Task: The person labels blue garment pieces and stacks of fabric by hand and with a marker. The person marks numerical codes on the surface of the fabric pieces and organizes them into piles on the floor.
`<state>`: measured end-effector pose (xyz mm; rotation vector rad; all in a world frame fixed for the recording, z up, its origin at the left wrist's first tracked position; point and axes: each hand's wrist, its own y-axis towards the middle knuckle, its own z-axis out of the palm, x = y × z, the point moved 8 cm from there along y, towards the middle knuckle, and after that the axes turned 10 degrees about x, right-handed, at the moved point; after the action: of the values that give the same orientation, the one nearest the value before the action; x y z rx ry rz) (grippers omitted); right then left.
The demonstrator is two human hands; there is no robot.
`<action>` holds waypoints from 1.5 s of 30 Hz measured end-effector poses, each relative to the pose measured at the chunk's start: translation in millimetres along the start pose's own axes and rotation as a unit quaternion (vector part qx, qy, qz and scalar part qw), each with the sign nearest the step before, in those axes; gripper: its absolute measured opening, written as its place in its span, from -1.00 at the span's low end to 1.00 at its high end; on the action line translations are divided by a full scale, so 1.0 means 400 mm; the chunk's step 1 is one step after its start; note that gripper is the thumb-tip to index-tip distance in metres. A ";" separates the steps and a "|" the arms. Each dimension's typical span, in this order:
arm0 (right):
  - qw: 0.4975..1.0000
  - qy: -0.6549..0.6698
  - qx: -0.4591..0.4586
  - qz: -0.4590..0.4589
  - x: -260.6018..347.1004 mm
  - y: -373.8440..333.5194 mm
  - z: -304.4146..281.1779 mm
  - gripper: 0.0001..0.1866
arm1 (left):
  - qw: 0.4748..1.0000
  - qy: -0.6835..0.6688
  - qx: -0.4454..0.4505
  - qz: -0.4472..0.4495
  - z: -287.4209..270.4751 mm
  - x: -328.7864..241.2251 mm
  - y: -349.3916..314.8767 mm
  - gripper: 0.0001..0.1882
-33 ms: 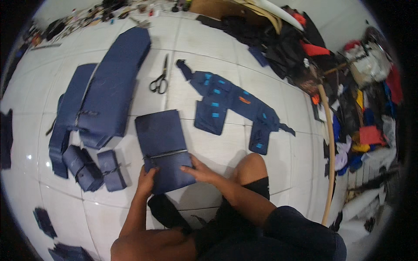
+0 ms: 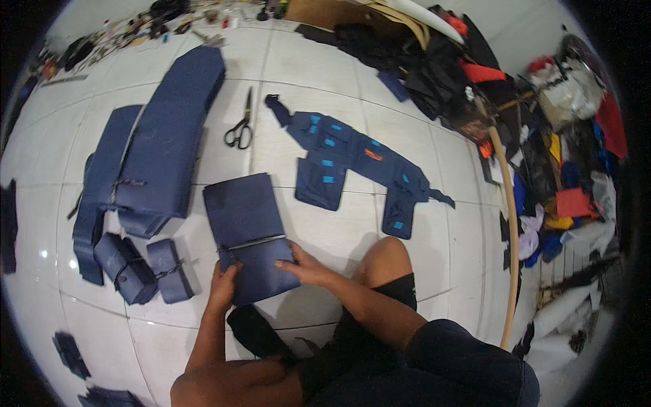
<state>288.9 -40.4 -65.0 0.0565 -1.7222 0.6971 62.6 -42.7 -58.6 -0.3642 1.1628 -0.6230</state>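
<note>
A stack of navy fabric pieces point(image 2: 247, 203), tied across its middle with a pale cord, is tilted up in front of me. My left hand point(image 2: 222, 285) grips its near left edge, thumb on top. At the near right edge my right hand point(image 2: 304, 264) holds it too, thumb on the upper face and fingers underneath. Left of it lie two small tied navy bundles, a thicker roll point(image 2: 127, 270) and a flatter one point(image 2: 169, 270). Beyond them rests a large tied bundle of long navy panels point(image 2: 166, 136). Black-handled scissors point(image 2: 239, 132) lie past the stack.
A navy sewn piece point(image 2: 359, 156) with light-blue patches, an orange mark and straps is spread on the white tiled floor point(image 2: 312, 61). A wooden pole point(image 2: 507, 224) borders a heap of mixed cloth scraps point(image 2: 563, 183) on the right. More navy pieces point(image 2: 71, 354) lie near left.
The scene has shifted slightly leftward in the view. Both hands keep the same hold on the tied stack.
</note>
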 end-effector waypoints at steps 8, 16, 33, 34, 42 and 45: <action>0.998 -0.044 -0.007 0.040 0.082 -0.030 -0.023 -0.05 | 1.000 0.012 -0.013 0.002 0.001 0.020 0.024 -0.49; 0.982 -0.027 -0.020 0.185 -0.010 -0.028 0.011 -0.27 | 0.982 0.180 -0.020 -0.058 -0.008 0.026 0.024 -0.31; 0.997 0.050 0.016 0.061 0.008 -0.006 -0.004 -0.12 | 0.942 0.198 -0.209 0.171 -0.303 -0.086 -0.516 -0.62; 0.997 0.039 0.007 0.063 0.008 -0.007 -0.008 -0.12 | 0.910 0.205 -0.319 0.164 -0.391 -0.070 -0.605 -0.67; 0.996 0.000 -0.007 0.093 0.106 -0.036 0.040 -0.11 | 0.558 0.233 -0.789 0.105 -0.910 0.017 -1.337 -0.64; 0.995 -0.030 0.005 0.090 0.044 -0.016 0.006 -0.09 | 0.503 0.186 -0.840 0.081 -1.019 0.075 -1.532 -0.56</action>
<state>284.2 -41.1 -46.9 -0.0731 -1.7959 0.8431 -471.0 -518.3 118.9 -1.8117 1.9011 0.9582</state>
